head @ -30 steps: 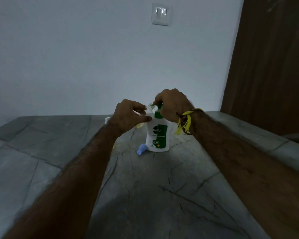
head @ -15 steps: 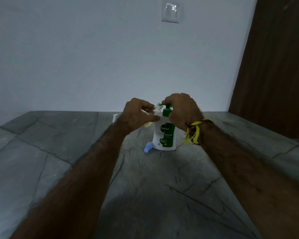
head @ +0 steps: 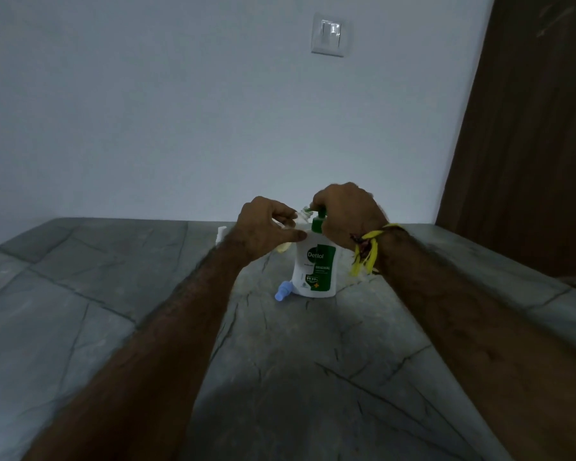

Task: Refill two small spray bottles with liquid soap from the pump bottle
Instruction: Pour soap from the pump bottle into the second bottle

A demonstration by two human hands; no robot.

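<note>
Fingers (head: 288, 212): L hand (head: 263, 227) round 1 spray bottle (head: 301, 217), R hand (head: 345, 214) gripping 1 pump bottle (head: 315, 264) (upright).

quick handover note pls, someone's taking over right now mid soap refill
Left hand: holds a small clear spray bottle tilted, its open neck up at the pump nozzle.
Right hand: curled over the green pump head of the Dettol pump bottle, which stands upright on the grey stone counter.
A blue spray cap lies on the counter at the pump bottle's left foot. Something white sits behind the left hand; too hidden to identify.
Done: one bottle uncapped and in place.
Left: pump soap in, recap, then the second bottle. Fill level cannot be seen.
</note>
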